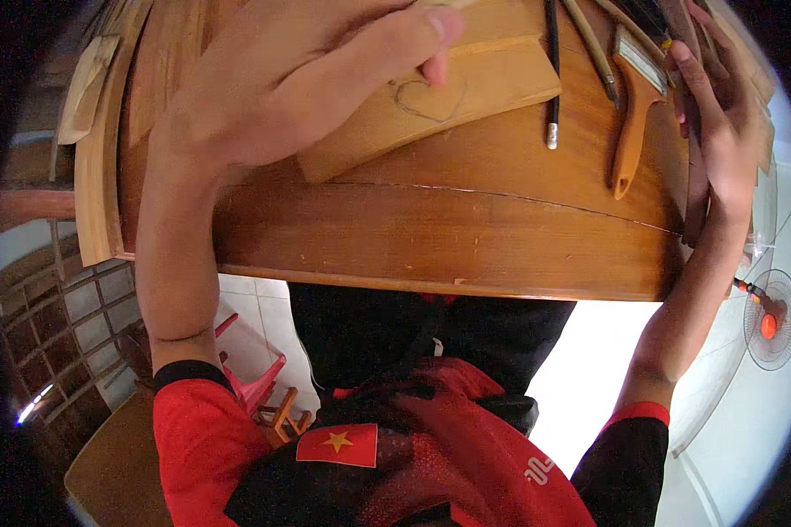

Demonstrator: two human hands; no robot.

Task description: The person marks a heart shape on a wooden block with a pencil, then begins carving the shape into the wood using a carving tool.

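Over the left part of a varnished wooden table, my left hand (325, 97) is closed, its thumb near a pale thing cut off by the top edge. Below its fingertips lies a light wooden board (501, 86) with a pencilled heart outline. My right hand (721, 123) reaches to the table's right side, fingers stretched and apart over a long dark brown strip (696, 189). Left of that hand lie a flat paintbrush (630, 145) with an orange-brown handle, a slim brush (591, 44) and a black pencil (553, 75) with a white eraser.
Wooden strips (105, 167) are stacked along the table's left edge. A crack runs across the tabletop (431, 237) near its front edge. On the floor, a pink plastic stool (264, 382) stands at left and a fan (769, 325) at right.
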